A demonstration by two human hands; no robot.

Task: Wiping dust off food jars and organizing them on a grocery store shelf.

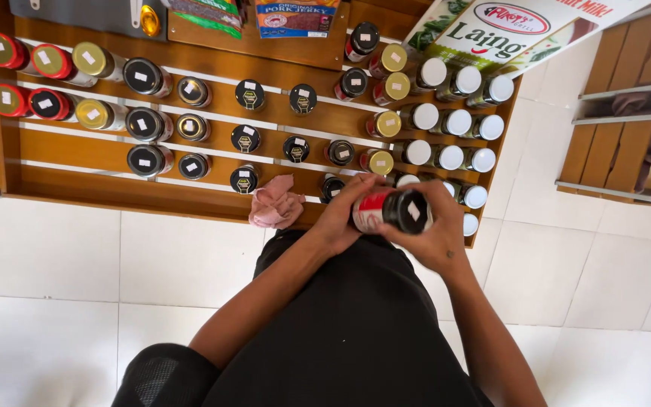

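Currently, both hands hold one jar above the front edge of a wooden display shelf, in front of the person's torso. The jar lies on its side, its black lid facing the camera and a red-and-white label wrapping the body. The left hand is closed around the base end of the jar. The right hand cups the lid end from below and from the side, with the fingers curled over the lid's rim.

The jar looks rigid and is probably glass, so it is judged breakable over the white tiled floor. If full, it is likely moderately heavy for its size. The smooth wall may slip, while the labelled band and the lid's edge offer the surest purchase. A grip around the body with the second hand at the lid suits it.

A crumpled pink cloth rests on the shelf's front edge, just left of the hands. Rows of similar jars fill the tiers: red-lidded jars at far left and white-lidded jars at right.
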